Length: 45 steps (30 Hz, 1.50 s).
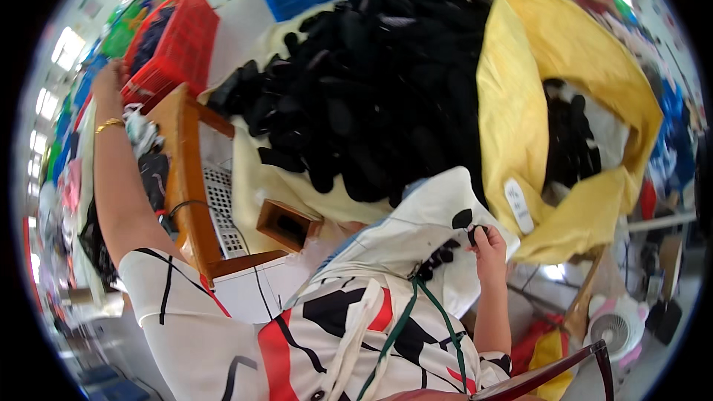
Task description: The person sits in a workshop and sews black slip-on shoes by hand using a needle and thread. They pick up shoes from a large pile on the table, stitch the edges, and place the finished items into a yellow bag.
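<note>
My right hand (488,246) has a small black piece (462,219) pinched in its fingertips, over the white cloth (454,186) on the lap. My left hand (111,74) is stretched far out by the red crate (182,56); can't tell whether it grips or even touches anything.

For good handling, I'd keep the pinch light and near the piece's edge, so its face shows and it doesn't crease. I'd hold it clear of the dark bits (438,256) in the cloth's fold and of the green cord (409,308), which could snag. Heap (371,82) lies just beyond the cloth, same black; a dropped piece would likely get lost there, so I'd stay over the white. Yellow sack (512,52) stands right of the heap. One-handed control looks weak; bringing the left in would probably steady things.
</note>
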{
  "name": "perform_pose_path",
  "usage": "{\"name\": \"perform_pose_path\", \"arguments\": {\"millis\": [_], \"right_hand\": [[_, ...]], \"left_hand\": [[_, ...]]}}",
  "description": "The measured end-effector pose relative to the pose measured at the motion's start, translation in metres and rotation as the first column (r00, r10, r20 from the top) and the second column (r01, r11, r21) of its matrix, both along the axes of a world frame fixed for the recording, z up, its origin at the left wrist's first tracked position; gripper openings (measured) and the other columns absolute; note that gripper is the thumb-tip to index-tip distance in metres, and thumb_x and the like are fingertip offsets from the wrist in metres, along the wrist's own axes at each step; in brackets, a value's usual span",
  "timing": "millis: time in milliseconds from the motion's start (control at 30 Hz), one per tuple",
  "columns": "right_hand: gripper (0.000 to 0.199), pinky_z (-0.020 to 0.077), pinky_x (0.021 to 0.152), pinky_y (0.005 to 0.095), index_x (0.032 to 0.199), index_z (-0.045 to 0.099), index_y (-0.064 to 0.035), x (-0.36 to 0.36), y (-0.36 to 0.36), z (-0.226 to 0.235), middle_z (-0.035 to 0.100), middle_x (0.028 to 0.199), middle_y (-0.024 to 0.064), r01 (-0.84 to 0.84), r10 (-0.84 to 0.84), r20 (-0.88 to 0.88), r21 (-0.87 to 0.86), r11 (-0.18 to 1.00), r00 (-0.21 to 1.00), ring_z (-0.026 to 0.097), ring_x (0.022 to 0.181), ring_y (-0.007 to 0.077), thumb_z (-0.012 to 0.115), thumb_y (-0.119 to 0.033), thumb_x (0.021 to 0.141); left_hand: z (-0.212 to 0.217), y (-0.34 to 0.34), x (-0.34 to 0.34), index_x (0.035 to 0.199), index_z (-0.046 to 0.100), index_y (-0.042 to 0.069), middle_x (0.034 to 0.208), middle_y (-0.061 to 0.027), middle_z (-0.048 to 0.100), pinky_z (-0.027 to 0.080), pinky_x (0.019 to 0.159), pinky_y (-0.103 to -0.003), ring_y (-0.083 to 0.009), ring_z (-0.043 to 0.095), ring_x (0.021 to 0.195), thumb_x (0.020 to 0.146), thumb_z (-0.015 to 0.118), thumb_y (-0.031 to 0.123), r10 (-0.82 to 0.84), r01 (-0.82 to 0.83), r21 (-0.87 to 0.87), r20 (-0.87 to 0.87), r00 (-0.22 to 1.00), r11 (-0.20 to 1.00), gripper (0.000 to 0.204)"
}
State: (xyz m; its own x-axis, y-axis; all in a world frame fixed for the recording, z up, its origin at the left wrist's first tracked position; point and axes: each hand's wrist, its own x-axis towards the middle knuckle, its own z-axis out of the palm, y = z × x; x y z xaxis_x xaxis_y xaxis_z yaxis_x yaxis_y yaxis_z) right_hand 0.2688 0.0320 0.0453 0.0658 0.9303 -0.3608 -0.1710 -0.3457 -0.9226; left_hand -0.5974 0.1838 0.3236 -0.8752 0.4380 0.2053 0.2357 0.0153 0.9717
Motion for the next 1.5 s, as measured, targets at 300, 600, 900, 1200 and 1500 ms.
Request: {"name": "perform_pose_path", "arguments": {"millis": [300, 600, 900, 1200, 1500], "right_hand": [[0.019, 0.0518, 0.062, 0.0235, 0.100, 0.064, -0.0043, 0.047, -0.048, -0.036, 0.068, 0.093, 0.0022, 0.291, -0.298, 0.121, 0.072, 0.954, 0.947, 0.057, 0.069, 0.0074, 0.062, -0.023, 0.099], [0.012, 0.0507, 0.064, 0.0250, 0.100, 0.062, -0.0035, 0.066, -0.043, -0.079, 0.067, 0.093, 0.0042, 0.502, -0.527, 0.109, 0.195, 0.843, 0.843, 0.059, 0.072, 0.0095, 0.061, -0.016, 0.099], [0.009, 0.0502, 0.062, 0.0245, 0.099, 0.060, -0.0053, 0.050, -0.025, -0.089, 0.065, 0.093, 0.0031, 0.615, -0.628, 0.058, 0.150, 0.774, 0.776, 0.058, 0.071, 0.0089, 0.062, -0.014, 0.098], [0.009, 0.0454, 0.061, 0.0221, 0.097, 0.060, -0.0051, 0.039, -0.022, -0.086, 0.062, 0.088, 0.0011, 0.606, -0.635, 0.282, 0.193, 0.772, 0.719, 0.053, 0.071, 0.0068, 0.060, -0.014, 0.098], [0.012, 0.0421, 0.059, 0.0197, 0.096, 0.061, -0.0075, 0.037, -0.025, -0.090, 0.062, 0.085, -0.0029, 0.597, -0.645, 0.231, 0.248, 0.763, 0.728, 0.051, 0.070, 0.0038, 0.061, -0.020, 0.098]], "left_hand": [[-0.295, 0.111, 0.331, 0.092, 0.072, 0.003, 0.078, -0.0006, 0.064, 0.049, 0.058, -0.026, -0.0096, 0.057, 0.067, 0.082, 0.068, 0.018, -0.780, 0.729, -0.527, 0.181, 0.599, 0.437, 0.018], [-0.459, 0.123, 0.382, 0.085, 0.072, 0.002, 0.070, -0.0050, 0.064, 0.050, 0.056, -0.028, -0.0131, 0.060, 0.060, 0.083, 0.066, 0.017, -0.813, 0.688, -0.689, 0.255, 0.524, 0.228, 0.016], [-0.471, 0.202, 0.511, 0.093, 0.069, 0.004, 0.093, -0.0143, 0.069, 0.054, 0.081, -0.041, -0.0340, 0.066, 0.091, 0.081, 0.064, 0.012, -0.922, 0.593, -0.707, -0.324, 0.212, 0.385, 0.015], [-0.480, 0.266, 0.584, 0.114, 0.065, 0.002, 0.109, -0.0115, 0.069, 0.034, 0.109, -0.051, -0.0270, 0.060, 0.110, 0.081, 0.073, 0.043, -0.936, -0.056, -0.943, -0.316, -0.152, 0.328, 0.053], [-0.433, 0.220, 0.581, 0.084, 0.069, 0.000, 0.083, -0.0197, 0.069, 0.053, 0.073, -0.044, -0.0365, 0.067, 0.080, 0.076, 0.076, 0.043, -0.991, 0.670, -0.730, -0.094, 0.100, 0.136, 0.044]]}}
